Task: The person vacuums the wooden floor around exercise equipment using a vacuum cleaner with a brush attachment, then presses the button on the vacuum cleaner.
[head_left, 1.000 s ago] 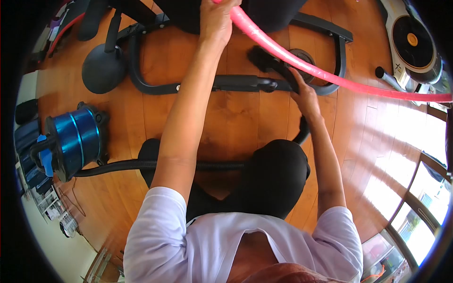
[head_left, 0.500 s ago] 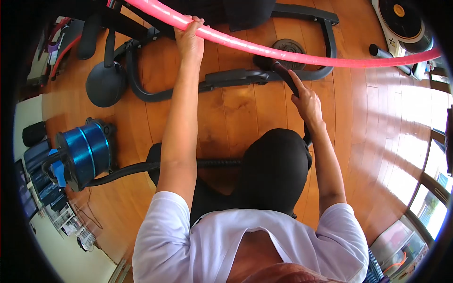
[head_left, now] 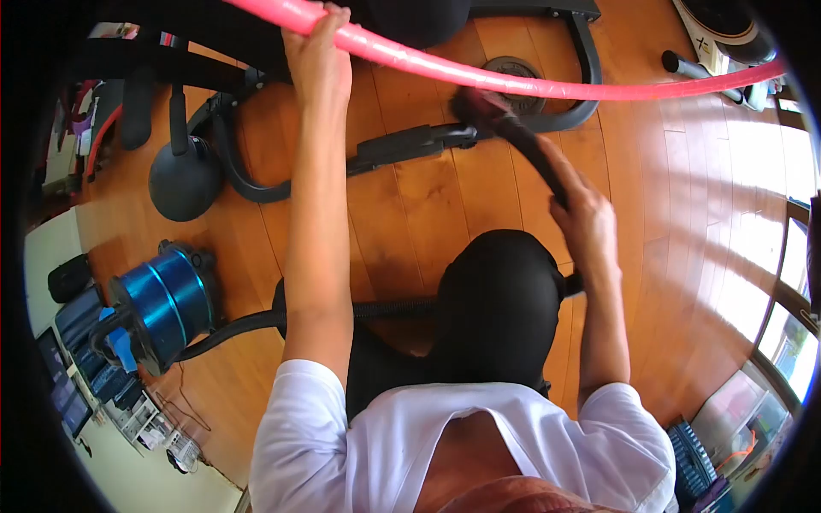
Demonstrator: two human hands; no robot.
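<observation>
At the top, my left hand (head_left: 320, 60) is closed round a pink hoop (head_left: 453, 74) that curves across the view to the right edge. My right hand (head_left: 586, 218) grips the black handle of a vacuum wand (head_left: 539, 158), whose dark brush head (head_left: 479, 111) is blurred and lies below the hoop, by the frame bar. From the wand a black hose (head_left: 248, 325) passes at my legs to a blue vacuum cleaner (head_left: 167, 299) on the left.
A black metal frame (head_left: 410, 145) stands on the wooden floor, with a round weight plate (head_left: 513, 73) inside it. A dark ball-shaped object (head_left: 186, 178) is at the left. A white machine (head_left: 723, 51) is at the upper right, and bins (head_left: 744, 410) at the lower right.
My left hand and the hoop have shifted left in view. My right hand has come lower and slightly right with the wand. The room's objects have also shifted as the view turned.
</observation>
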